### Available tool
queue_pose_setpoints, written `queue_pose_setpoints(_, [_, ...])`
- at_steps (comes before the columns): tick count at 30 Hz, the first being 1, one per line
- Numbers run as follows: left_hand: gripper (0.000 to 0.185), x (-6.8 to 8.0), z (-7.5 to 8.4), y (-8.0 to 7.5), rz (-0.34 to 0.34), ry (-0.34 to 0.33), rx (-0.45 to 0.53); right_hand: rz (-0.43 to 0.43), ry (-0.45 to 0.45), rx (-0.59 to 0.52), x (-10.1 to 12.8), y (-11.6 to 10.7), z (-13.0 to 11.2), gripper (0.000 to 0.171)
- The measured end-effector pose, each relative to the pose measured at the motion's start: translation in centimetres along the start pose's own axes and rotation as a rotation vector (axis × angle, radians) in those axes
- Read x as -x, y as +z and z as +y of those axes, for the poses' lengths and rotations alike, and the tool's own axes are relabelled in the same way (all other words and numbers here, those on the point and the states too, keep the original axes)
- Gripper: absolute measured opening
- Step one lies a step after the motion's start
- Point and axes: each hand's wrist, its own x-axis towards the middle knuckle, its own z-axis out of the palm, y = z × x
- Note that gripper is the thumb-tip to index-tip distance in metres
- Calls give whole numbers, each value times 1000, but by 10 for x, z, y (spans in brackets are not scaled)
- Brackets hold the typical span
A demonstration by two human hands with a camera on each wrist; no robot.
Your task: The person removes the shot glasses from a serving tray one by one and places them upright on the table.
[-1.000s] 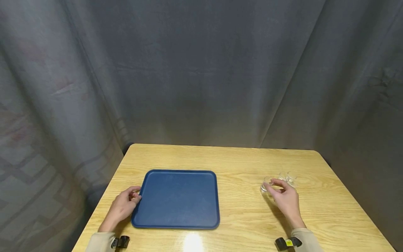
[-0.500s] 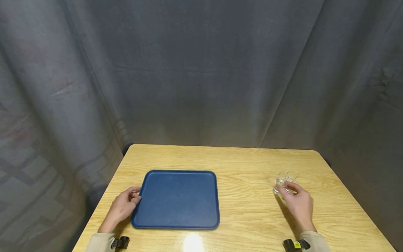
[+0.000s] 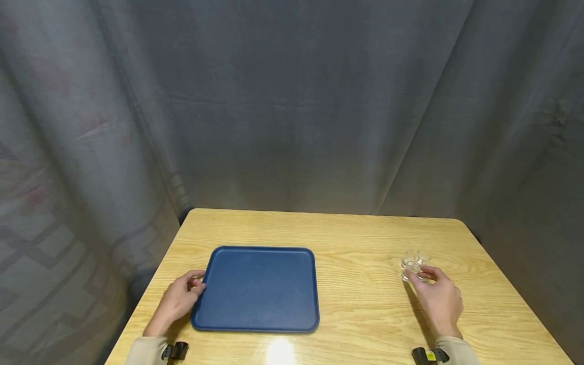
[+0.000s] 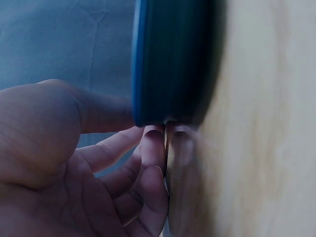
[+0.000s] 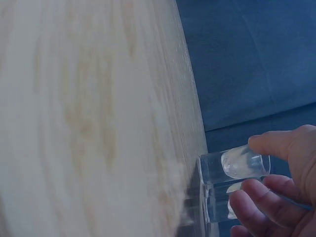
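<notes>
A small clear shot glass (image 3: 413, 266) stands upright between the thumb and fingers of my right hand (image 3: 439, 300), which pinches it near its rim. In the right wrist view this glass (image 5: 242, 162) has its base at the tabletop, right beside another clear glass (image 5: 221, 203). Further glasses (image 3: 425, 255) cluster just behind, partly hidden by the fingers. My left hand (image 3: 178, 300) holds the left edge of a blue rectangular tray (image 3: 255, 289). Seen from the left wrist, the thumb lies against the tray's rim (image 4: 137, 64) while the curled fingers sit at its underside, close to the table.
The tray lies flat on a light wooden table (image 3: 356, 304), left of the middle. Grey curtains (image 3: 283, 126) hang behind the table and along both sides. A bright light reflection shows at the table's near part.
My right hand has moved right with the shot glass, bringing it from apart on the left to close against the other glasses. The left hand and the tray have stayed put.
</notes>
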Motion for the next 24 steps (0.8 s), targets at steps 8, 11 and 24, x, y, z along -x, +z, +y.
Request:
queue_pose_setpoints(8, [39, 0, 3, 0, -1, -8, 0, -25, -4, -18, -2, -2, 2, 59])
queue_pose_setpoints(11, [39, -1, 4, 0, -2, -4, -3, -26, -5, -11, -2, -5, 1, 59])
queue_pose_setpoints(24, [42, 4, 4, -14, 6, 21, -48, 22, -80, -33, 4, -34, -7, 48])
